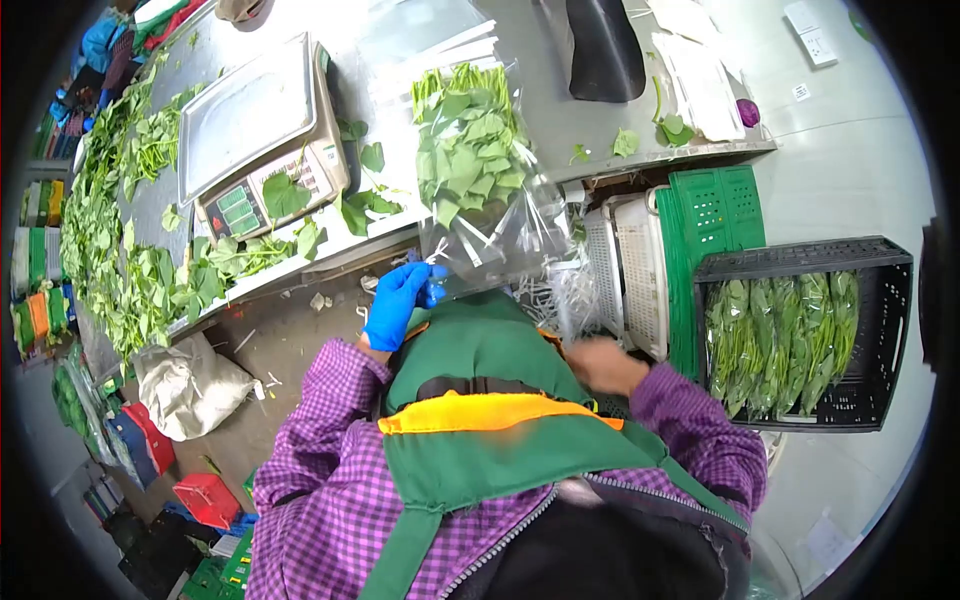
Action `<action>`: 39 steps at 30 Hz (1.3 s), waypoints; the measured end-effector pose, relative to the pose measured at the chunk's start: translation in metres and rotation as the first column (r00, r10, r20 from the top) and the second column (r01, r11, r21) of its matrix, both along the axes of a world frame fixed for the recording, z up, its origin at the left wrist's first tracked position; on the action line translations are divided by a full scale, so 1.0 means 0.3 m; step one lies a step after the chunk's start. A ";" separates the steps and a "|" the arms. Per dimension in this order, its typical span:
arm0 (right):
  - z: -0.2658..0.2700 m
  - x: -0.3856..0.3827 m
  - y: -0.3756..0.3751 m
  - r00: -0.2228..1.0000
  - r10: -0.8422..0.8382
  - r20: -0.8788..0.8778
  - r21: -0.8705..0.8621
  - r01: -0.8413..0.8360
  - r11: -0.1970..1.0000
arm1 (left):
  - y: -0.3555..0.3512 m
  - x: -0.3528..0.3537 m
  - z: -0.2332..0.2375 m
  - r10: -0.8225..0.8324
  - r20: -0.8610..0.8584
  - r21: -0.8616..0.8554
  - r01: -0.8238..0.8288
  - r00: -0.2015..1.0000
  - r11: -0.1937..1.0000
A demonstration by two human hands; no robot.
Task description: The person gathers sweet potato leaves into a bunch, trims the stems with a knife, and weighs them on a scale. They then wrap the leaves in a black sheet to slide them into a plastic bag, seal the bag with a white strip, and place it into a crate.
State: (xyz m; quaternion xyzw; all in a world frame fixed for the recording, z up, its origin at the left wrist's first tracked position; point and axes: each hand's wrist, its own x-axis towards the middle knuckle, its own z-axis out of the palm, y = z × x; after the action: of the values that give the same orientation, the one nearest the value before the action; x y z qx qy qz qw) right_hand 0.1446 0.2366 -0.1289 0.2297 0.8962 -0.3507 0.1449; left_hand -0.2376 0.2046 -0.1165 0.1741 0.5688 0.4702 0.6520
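Observation:
My left hand (402, 300), in a blue glove, has its fingers closed on the lower left corner of a clear plastic bag (520, 245). Bundled leafy greens (468, 150) fill the upper part of that bag, stems pointing away from me, at the edge of the metal table. The near end of the bag is loose and hangs over the edge toward my green apron. My right hand (605, 367), bare and blurred, is low at the right side of the apron, apart from the bag. Its fingers do not show clearly.
A digital scale (250, 130) stands on the table (545, 110), with loose greens (130, 230) to its left. On my right are stacked green and white crates (640, 250) and a black crate (880, 350) holding several bagged greens. A white sack (190, 385) lies on the floor.

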 end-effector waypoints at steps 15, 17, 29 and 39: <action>0.054 -0.397 0.550 0.794 -0.017 -0.608 0.434 0.350 0.830 | 0.147 -0.111 -0.006 0.329 -0.929 0.352 0.665 0.166 0.659; 0.062 -0.399 0.558 0.735 -0.081 -0.674 0.338 0.404 0.850 | 0.139 -0.120 0.015 0.346 -0.922 0.373 0.635 0.172 0.677; 0.052 -0.538 0.496 0.377 -0.904 -0.199 -0.525 0.738 0.424 | 0.227 -0.208 -0.044 0.241 -0.462 0.068 -0.237 0.853 0.969; -0.015 -0.553 0.453 0.193 -0.981 -0.017 -0.640 0.752 0.159 | 0.413 -0.128 0.132 0.063 -0.983 0.175 0.795 0.171 0.581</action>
State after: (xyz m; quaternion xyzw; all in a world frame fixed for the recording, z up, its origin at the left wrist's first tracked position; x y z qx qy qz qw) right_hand -0.0213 0.3726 -0.1334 0.5851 0.4577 -0.6237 -0.2431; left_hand -0.2760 0.3285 -0.0770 0.7858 0.5416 0.2453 0.1700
